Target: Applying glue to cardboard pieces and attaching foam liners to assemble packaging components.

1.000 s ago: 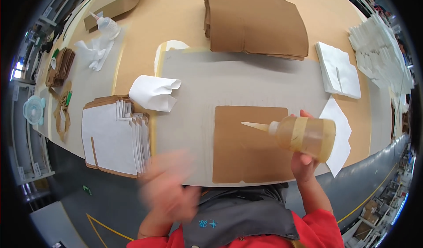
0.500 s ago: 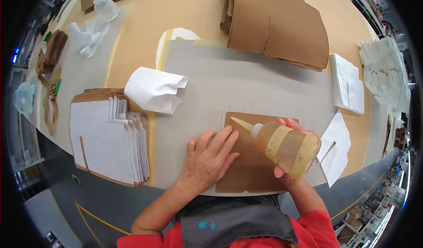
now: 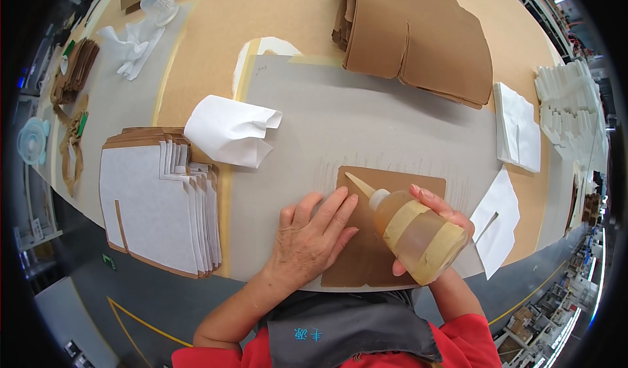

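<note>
Two hands are over one brown card piece (image 3: pixel 392 237), and that card, lying flat on the grey mat (image 3: pixel 366 119) right at the near table edge, is the landmark here. Far to its left sits a fanned stack of white-faced cut sheets (image 3: pixel 154 204) with brown backing. Up and left of the card, a loose curled white paper (image 3: pixel 232 131) rests on the mat.

Now the left hand (image 3: pixel 311 240): open, fingers spread wide, palm pressed flat on the card's left part, pinning it. The card looks thin and stiff but light, so it would likely skid on the smooth mat without that weight on it. A flat palm, kept off the edges, seems the sensible hold.

Over the card's right part, the right hand (image 3: pixel 435 221) is wrapped around an amber glue bottle (image 3: pixel 412 234), tilted, its pale nozzle aimed at the card's upper left corner. The bottle looks soft-walled and squeezable, half full, best gripped round the belly as it is.

Right of the card lie a folded white sheet (image 3: pixel 497 221) and, above it, a small white stack (image 3: pixel 517 126). Beyond the card, a heap of brown card blanks (image 3: pixel 418 34).
</note>
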`<state>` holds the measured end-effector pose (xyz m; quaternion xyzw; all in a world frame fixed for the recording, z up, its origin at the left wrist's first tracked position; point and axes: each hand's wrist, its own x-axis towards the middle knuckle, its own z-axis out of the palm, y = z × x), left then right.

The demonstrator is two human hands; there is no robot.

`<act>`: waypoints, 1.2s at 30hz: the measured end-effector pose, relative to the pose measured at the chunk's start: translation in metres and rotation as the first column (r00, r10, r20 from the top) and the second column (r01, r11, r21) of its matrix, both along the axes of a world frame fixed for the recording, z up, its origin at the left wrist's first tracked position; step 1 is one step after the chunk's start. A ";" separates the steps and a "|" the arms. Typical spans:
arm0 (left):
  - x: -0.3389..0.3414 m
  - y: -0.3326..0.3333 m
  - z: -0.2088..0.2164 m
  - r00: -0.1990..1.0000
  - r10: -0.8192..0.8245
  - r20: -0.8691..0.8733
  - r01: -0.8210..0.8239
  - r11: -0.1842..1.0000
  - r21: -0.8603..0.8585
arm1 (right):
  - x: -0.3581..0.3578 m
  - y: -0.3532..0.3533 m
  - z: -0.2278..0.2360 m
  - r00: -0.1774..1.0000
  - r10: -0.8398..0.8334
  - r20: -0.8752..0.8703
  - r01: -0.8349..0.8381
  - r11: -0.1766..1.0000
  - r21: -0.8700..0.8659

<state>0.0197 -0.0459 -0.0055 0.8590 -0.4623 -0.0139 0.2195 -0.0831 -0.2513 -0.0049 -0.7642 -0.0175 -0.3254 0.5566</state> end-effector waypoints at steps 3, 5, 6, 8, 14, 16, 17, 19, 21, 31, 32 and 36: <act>0.000 0.000 0.001 1.000 -0.005 0.000 0.005 1.000 0.005 | -0.001 -0.001 0.002 0.997 0.016 -0.069 -0.025 0.990 -0.136; 0.000 -0.001 0.001 1.000 -0.004 0.004 0.004 1.000 0.003 | 0.002 -0.001 -0.001 0.999 0.028 0.032 -0.024 0.994 -0.109; 0.000 -0.001 0.001 1.000 -0.002 0.007 0.002 1.000 0.000 | 0.002 -0.002 -0.001 0.999 0.026 0.033 -0.023 0.994 -0.109; 0.002 0.000 0.000 1.000 -0.011 0.014 0.011 1.000 -0.003 | 0.001 -0.004 0.000 0.997 0.052 0.055 -0.044 0.990 -0.136; 0.000 0.000 0.003 1.000 -0.012 -0.012 0.012 1.000 0.011 | -0.013 -0.011 0.002 0.999 0.015 0.032 -0.009 0.982 -0.186; -0.001 -0.001 0.005 0.998 -0.008 -0.057 0.009 1.000 0.017 | -0.021 -0.015 0.002 1.000 0.006 0.013 -0.003 0.985 -0.175; -0.001 -0.001 0.005 0.998 -0.004 -0.061 0.006 1.000 0.019 | -0.026 -0.017 0.002 1.000 0.000 -0.004 -0.001 0.986 -0.165; -0.001 -0.001 0.006 0.998 -0.007 -0.066 0.008 1.000 0.020 | -0.033 -0.019 0.004 1.000 -0.018 -0.006 0.017 0.989 -0.147; -0.001 -0.001 0.006 0.997 0.001 -0.078 0.001 1.000 0.031 | -0.042 -0.024 0.004 0.999 -0.040 -0.009 0.038 0.991 -0.130; -0.001 -0.003 0.003 1.000 -0.016 0.007 0.016 0.997 0.075 | -0.083 -0.049 0.002 0.980 -0.199 -0.028 0.190 0.962 -0.194; -0.001 -0.003 0.003 1.000 -0.012 0.022 0.010 0.997 0.076 | -0.087 -0.051 0.003 0.971 -0.236 -0.050 0.220 0.952 -0.214; 0.000 -0.001 0.003 0.998 -0.013 0.057 0.009 0.997 0.079 | -0.101 -0.060 0.004 0.939 -0.342 -0.035 0.317 0.900 -0.298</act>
